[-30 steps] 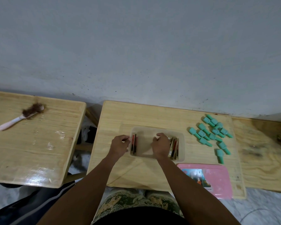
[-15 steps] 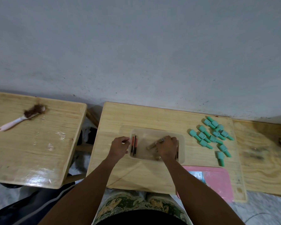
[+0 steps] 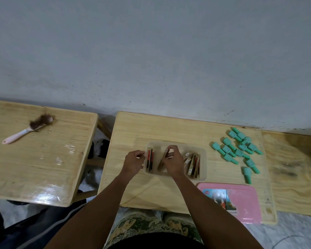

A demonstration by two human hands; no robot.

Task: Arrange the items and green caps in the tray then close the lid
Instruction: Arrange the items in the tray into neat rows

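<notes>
Tray (image 3: 176, 143) sits before me, my left hand (image 3: 134, 161) gripping its left rim. My right hand (image 3: 172, 161) has just left the right stack (image 3: 193, 164), pinching 1 box (image 3: 164, 155) and carrying it toward the 2 at left, so sorting continues. Roughly 4 boxes remain stacked. About 13 green caps (image 3: 238, 152) and 1 pink lid (image 3: 244, 203) wait outside.

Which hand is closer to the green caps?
Right. The right hand holds a box in the middle of the tray, left of the green caps; the left hand grips the tray's left rim, farther away.
</notes>
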